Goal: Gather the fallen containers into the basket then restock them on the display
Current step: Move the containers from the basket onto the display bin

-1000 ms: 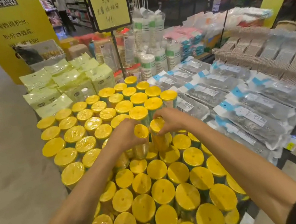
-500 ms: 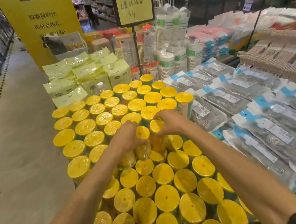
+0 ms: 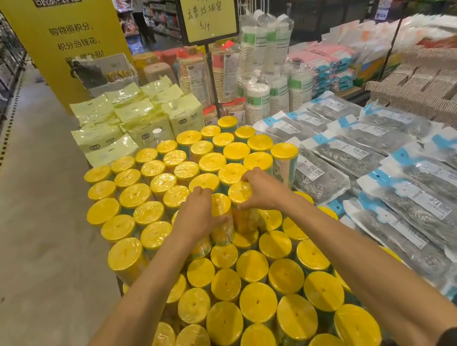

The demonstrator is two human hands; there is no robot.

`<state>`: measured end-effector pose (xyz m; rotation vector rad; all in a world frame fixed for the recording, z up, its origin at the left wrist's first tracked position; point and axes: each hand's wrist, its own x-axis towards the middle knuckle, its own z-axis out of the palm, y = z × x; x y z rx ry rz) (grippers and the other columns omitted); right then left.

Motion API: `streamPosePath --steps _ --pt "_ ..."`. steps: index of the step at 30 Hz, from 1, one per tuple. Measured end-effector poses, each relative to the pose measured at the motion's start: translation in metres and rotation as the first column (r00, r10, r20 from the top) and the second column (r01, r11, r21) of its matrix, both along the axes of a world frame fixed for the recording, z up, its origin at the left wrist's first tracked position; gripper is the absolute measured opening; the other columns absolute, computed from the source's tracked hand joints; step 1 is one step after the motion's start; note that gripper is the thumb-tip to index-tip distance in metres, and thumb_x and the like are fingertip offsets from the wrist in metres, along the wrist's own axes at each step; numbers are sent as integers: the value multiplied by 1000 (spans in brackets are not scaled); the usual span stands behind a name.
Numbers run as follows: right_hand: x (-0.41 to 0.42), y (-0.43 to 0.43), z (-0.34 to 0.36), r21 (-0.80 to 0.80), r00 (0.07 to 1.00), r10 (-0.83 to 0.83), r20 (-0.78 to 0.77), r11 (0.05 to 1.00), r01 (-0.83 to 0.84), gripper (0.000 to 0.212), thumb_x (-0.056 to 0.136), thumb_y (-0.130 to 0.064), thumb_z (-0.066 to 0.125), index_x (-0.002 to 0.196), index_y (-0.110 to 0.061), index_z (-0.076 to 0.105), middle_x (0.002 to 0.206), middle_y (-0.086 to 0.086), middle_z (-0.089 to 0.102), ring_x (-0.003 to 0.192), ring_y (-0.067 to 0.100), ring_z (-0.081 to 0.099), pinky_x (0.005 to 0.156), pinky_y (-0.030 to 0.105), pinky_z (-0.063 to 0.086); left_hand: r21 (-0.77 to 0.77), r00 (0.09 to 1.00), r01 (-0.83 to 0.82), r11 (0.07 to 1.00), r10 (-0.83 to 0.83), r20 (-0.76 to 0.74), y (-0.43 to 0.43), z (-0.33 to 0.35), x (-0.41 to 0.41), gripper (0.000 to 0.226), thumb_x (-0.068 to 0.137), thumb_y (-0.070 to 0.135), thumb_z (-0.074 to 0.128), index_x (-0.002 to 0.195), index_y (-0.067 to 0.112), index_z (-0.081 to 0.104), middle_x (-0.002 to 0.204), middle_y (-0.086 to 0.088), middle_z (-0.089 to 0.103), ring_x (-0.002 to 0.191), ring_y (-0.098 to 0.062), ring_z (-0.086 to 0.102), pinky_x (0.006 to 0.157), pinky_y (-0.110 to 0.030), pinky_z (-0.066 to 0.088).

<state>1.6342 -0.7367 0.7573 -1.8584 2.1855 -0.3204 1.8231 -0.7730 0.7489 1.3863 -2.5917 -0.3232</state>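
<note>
Midway among the upright rows of yellow-lidded containers [image 3: 258,301], two stand touching. The left hand [image 3: 198,216] is curled round the left container [image 3: 221,205], the right hand [image 3: 262,190] round the right container [image 3: 239,192]. Grey packets [image 3: 420,197] lie just to the right, with pale green packs [image 3: 136,121] behind.

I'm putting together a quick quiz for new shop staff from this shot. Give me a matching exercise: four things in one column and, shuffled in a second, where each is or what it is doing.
Column 1
1. left hand
2. pale green packs
3. grey packs with blue tops
4. handwritten sign

Column 2
A. lying right of the yellow-lidded containers
B. raised on a black pole
C. gripping a yellow-lidded container
D. stacked behind the containers, toward the left

Pairs: 1-C, 2-D, 3-A, 4-B
</note>
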Motion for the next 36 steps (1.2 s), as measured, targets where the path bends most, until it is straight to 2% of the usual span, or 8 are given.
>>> streamPosePath --steps 5,9,12,18,21,24,28,36 --pt "2 11 6 9 1000 18 -19 1000 -17 73 77 -48 77 134 -12 48 131 10 48 115 26 52 89 41 50 -46 998 37 998 -35 44 12 5 8 72 86 51 65 141 13 40 135 -10 46 122 -29 47 91 -40 46" --pt "-1 26 10 8 1000 12 -20 1000 -12 70 75 -59 72 128 -18 53 129 7 51 118 28 51 92 46 49 -70 995 56 996 -50 87 26 11 19 63 89 47 60 141 15 43 138 -10 44 123 -30 45 93 -42 45" --pt "0 50 14 70 991 10 -137 998 -1 59 85 -45 68 129 -10 50 131 14 48 120 31 49 93 45 49 -108 977 109 988 -87 193 39 16 25 57 92 44 54 141 17 42 137 -10 46 123 -32 45 93 -46 44" --pt "9 108 11 81 959 -49 -278 994 74 61 86 -44 67 133 -11 47 134 17 46 120 35 48 93 47 49 -109 907 287 952 -233 352 72 26 25 52 92 44 55 136 18 44 134 -10 47 126 -33 43 97 -49 40" --pt "13 145 5 102 934 -93 -344 985 136 56 87 -37 66 132 -10 48 135 18 45 121 36 46 95 48 46 -79 890 346 935 -300 344 94 28 23 53 92 48 56 135 19 46 135 -7 49 126 -31 45 98 -47 40" --pt "20 187 -1 111 913 -137 -384 975 193 59 90 -39 63 138 -10 45 141 17 41 127 36 43 99 49 44 -63 887 396 916 -364 284 121 22 28 54 92 49 54 138 20 46 139 -6 49 129 -31 45 98 -46 41" --pt "38 245 -8 135 886 -197 -420 952 276 55 88 -39 63 133 -11 49 135 15 46 120 36 46 93 46 45 -78 855 474 877 -437 280 155 2 40 53 92 49 55 135 20 47 134 -7 51 126 -31 46 91 -44 44" --pt "97 349 -29 170 870 -367 -331 883 437 55 85 -47 62 129 -14 53 128 14 49 117 37 50 91 46 48 26 761 610 792 -594 261 236 -19 82 55 91 50 56 135 19 47 137 -7 50 126 -31 45 96 -49 43"
